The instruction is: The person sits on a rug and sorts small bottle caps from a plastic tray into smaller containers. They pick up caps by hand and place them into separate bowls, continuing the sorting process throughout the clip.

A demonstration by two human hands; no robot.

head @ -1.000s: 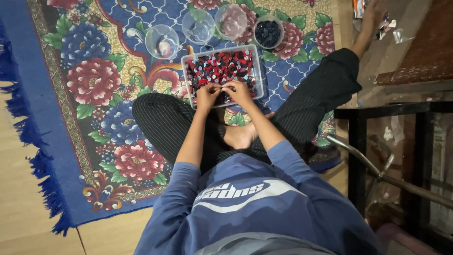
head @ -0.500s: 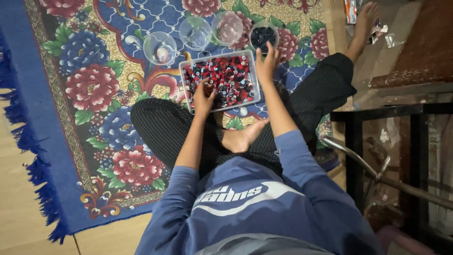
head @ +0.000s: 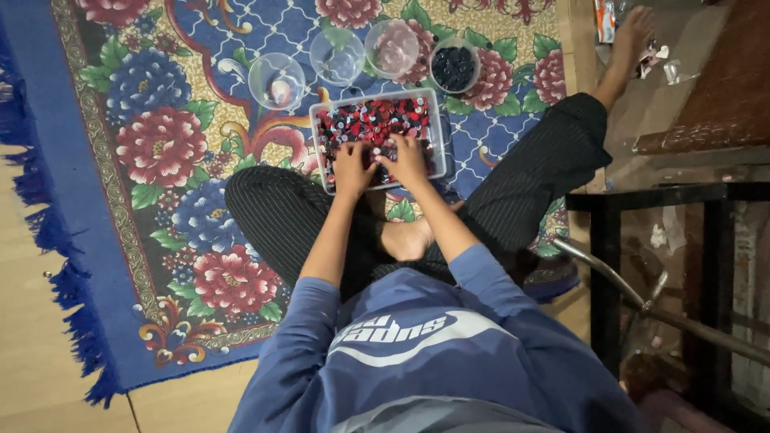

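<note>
Back from the far cup, my right hand (head: pixel 407 160) is down in the clear rectangular tray (head: pixel 439 132) again, beside my left hand (head: pixel 353 168), which has kept its place at the near edge. Both lie palm-down on the heap of small red, dark and pale pieces (head: pixel 377 120) that fills the tray, fingers spread and pressed into it; whether any piece is pinched beneath them I cannot tell. The tray sits on the flowered rug (head: pixel 160 144) just ahead of my crossed legs, close enough to work with bent elbows. Beyond it stands a row of four clear cups: three look nearly empty (head: pixel 277 80), the rightmost (head: pixel 454 66) holds dark pieces. My knees flank the tray, and a black metal frame (head: pixel 609 240) stands to my right, well apart.
</note>
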